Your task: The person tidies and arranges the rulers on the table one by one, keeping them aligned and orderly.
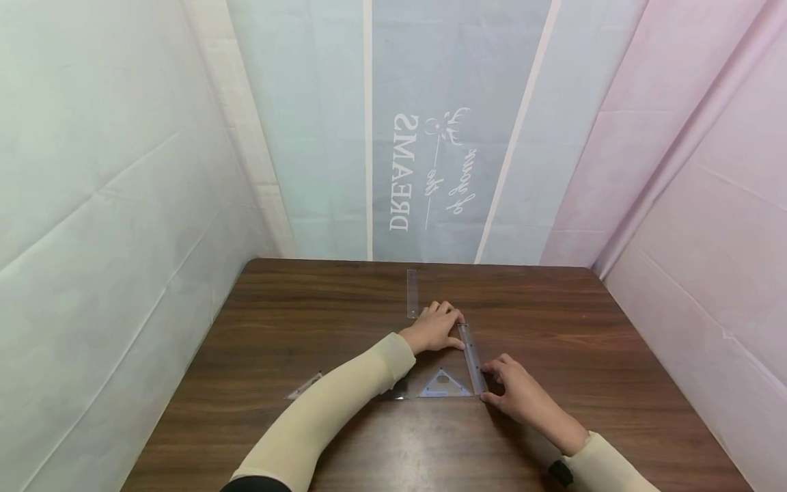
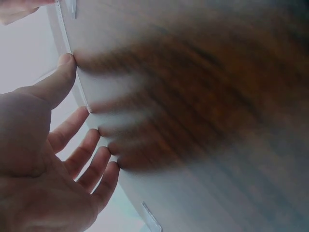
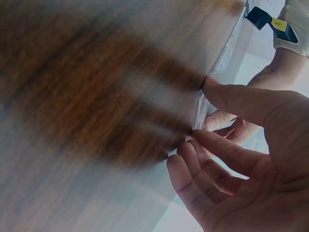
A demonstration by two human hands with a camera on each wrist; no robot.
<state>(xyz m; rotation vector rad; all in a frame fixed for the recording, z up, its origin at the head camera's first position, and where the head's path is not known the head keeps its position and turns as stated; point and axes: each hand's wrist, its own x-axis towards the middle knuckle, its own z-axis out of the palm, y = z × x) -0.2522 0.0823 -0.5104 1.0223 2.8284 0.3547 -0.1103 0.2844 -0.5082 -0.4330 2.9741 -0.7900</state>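
A clear ruler (image 1: pixel 471 359) lies on the dark wood table (image 1: pixel 344 294), slanting between both hands. My left hand (image 1: pixel 433 328) is at its far end. There the thumb touches the ruler's left edge and the index fingertip touches the far end, with the other fingertips on the table. At the near end, my right hand (image 1: pixel 519 393) touches the ruler with thumb and index fingertip, from the right side. A clear set square (image 1: pixel 433 391) with a round hole lies just left of the ruler's near end.
Another clear ruler (image 1: pixel 412 294) lies near the table's back edge. A second set square (image 1: pixel 305 386) is partly hidden by the left sleeve (image 1: pixel 344 396). Beside that sleeve, a small clear piece (image 1: pixel 401 391) shows only in part. Cloth hangs behind and at both sides.
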